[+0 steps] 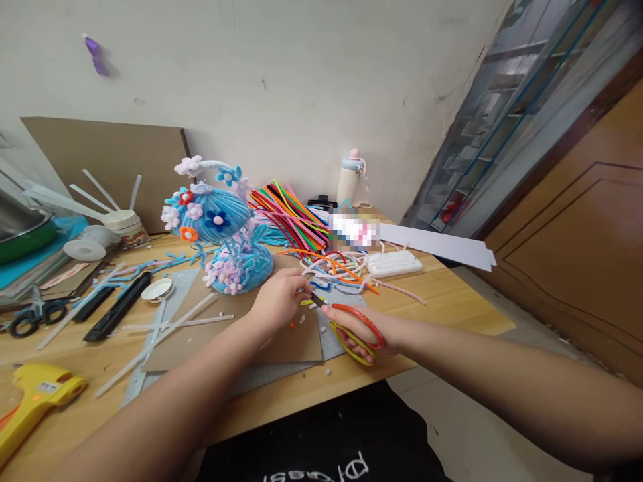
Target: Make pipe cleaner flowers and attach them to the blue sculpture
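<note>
My right hand (359,341) is closed round the handles of a pair of scissors (359,312), one loop red and the other yellow. Their dark blades point left, toward the fingers of my left hand (284,298). Those fingers are pinched together by the blade tips; what they hold is hidden. A short yellow piece (307,302) shows just beneath them. Behind my left hand stands a blue fuzzy pipe-cleaner sculpture (221,211), with a rounded top, a wide base and small coloured flowers. Under it lies a brown board (286,345) with tiny scraps on it.
Coloured pipe cleaners (291,217) lie bundled at the back, with loose ones (346,268) in front. A white box (394,263), a bottle (348,181) and white strips (437,244) are rightward. Leftward are a yellow glue gun (45,391), glue sticks (151,345) and black-handled scissors (37,314).
</note>
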Demonstrator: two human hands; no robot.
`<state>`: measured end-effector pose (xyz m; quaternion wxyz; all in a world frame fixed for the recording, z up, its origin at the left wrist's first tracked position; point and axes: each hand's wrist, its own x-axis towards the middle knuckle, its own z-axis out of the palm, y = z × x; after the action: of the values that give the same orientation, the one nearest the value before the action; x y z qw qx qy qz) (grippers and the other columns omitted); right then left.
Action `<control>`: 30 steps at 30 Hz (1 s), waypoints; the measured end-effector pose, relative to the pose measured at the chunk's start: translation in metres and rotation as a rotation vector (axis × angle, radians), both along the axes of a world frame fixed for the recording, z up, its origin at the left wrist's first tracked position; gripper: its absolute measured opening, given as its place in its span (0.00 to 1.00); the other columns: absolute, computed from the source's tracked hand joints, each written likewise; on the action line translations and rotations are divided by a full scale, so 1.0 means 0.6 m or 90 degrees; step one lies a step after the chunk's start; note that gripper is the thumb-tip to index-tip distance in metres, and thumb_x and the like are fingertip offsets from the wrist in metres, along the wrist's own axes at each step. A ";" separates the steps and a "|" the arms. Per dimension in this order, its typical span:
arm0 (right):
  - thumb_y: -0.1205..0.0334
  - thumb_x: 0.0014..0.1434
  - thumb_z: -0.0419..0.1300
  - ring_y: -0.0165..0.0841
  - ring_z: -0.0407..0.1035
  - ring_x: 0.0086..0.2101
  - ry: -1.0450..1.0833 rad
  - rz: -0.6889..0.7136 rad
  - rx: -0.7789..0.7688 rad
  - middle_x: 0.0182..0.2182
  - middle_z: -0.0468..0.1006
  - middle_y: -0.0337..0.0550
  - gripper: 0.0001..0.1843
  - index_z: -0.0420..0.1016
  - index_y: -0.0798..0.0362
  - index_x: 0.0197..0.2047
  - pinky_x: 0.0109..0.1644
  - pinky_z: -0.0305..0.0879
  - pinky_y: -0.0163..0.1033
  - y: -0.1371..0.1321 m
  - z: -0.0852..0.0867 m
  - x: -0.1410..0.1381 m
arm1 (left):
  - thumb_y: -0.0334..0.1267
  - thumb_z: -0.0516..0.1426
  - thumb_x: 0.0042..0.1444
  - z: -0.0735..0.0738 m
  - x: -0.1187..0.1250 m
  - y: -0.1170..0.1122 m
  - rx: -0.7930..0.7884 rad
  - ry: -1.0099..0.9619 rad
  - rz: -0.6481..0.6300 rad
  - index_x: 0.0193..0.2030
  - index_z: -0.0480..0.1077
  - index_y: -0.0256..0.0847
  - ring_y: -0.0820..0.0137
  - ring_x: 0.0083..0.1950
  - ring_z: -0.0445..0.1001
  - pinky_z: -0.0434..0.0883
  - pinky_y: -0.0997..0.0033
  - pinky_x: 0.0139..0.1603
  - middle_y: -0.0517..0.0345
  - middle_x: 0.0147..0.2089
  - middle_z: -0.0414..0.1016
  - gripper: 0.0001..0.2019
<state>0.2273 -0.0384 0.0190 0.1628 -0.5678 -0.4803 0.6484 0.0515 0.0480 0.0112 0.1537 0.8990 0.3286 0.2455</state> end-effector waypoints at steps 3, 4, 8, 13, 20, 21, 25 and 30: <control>0.32 0.54 0.43 0.20 0.46 0.09 -0.009 -0.043 -0.032 0.09 0.53 0.29 0.30 0.54 0.52 0.20 0.10 0.44 0.27 0.007 -0.014 -0.004 | 0.29 0.56 0.51 -0.006 0.003 0.001 0.000 0.015 0.008 0.29 0.73 0.41 0.66 0.39 0.68 0.63 0.70 0.39 0.56 0.32 0.70 0.05; 0.32 0.54 0.44 0.20 0.45 0.09 -0.006 -0.070 -0.041 0.09 0.52 0.28 0.30 0.53 0.52 0.20 0.11 0.42 0.26 0.009 -0.016 -0.005 | 0.29 0.56 0.51 -0.007 0.004 0.001 -0.001 0.013 0.009 0.28 0.73 0.41 0.66 0.39 0.68 0.63 0.69 0.39 0.56 0.32 0.70 0.05; 0.33 0.55 0.44 0.20 0.45 0.11 0.005 -0.081 0.014 0.11 0.52 0.27 0.29 0.54 0.52 0.22 0.13 0.43 0.27 0.027 -0.013 -0.001 | 0.30 0.57 0.50 -0.002 0.000 -0.005 -0.065 -0.064 0.045 0.26 0.72 0.41 0.68 0.35 0.68 0.63 0.70 0.37 0.58 0.31 0.70 0.05; 0.37 0.52 0.54 0.30 0.62 0.20 -0.430 0.047 0.260 0.17 0.67 0.41 0.26 0.62 0.53 0.20 0.23 0.55 0.34 0.059 -0.011 0.024 | 0.40 0.61 0.46 0.024 -0.034 -0.036 -0.497 -0.319 0.112 0.28 0.71 0.38 0.75 0.25 0.63 0.59 0.75 0.26 0.61 0.26 0.68 0.07; 0.47 0.56 0.53 0.44 0.70 0.35 -0.702 0.097 0.429 0.34 0.76 0.56 0.20 0.73 0.56 0.32 0.34 0.57 0.40 0.064 0.018 0.000 | 0.40 0.64 0.44 0.042 -0.079 -0.079 -0.767 -0.509 0.060 0.30 0.69 0.38 0.80 0.23 0.53 0.51 0.78 0.23 0.63 0.26 0.61 0.10; 0.47 0.57 0.53 0.43 0.70 0.36 -0.693 0.085 0.454 0.35 0.76 0.55 0.19 0.74 0.56 0.33 0.34 0.57 0.40 0.063 0.023 -0.009 | 0.40 0.63 0.45 0.041 -0.086 -0.083 -0.747 -0.511 0.060 0.30 0.69 0.38 0.80 0.23 0.53 0.51 0.78 0.23 0.63 0.26 0.61 0.10; 0.48 0.58 0.52 0.35 0.69 0.32 -0.509 0.088 0.505 0.31 0.77 0.45 0.17 0.74 0.51 0.34 0.32 0.55 0.36 0.062 0.020 -0.038 | 0.44 0.60 0.48 0.032 -0.141 -0.096 -0.538 -0.336 0.177 0.29 0.69 0.40 0.76 0.24 0.58 0.55 0.76 0.25 0.62 0.25 0.64 0.09; 0.56 0.60 0.50 0.31 0.66 0.28 -0.414 0.003 0.609 0.26 0.75 0.41 0.15 0.72 0.53 0.28 0.30 0.53 0.34 0.077 -0.029 -0.039 | 0.40 0.55 0.49 0.015 -0.229 -0.124 -0.298 0.081 0.315 0.24 0.70 0.41 0.67 0.31 0.67 0.61 0.71 0.31 0.57 0.28 0.71 0.07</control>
<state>0.2040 0.0080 0.0019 0.2438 -0.6000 -0.7467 0.1519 -0.0860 -0.0264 0.0202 0.2709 0.7457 0.5931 0.1369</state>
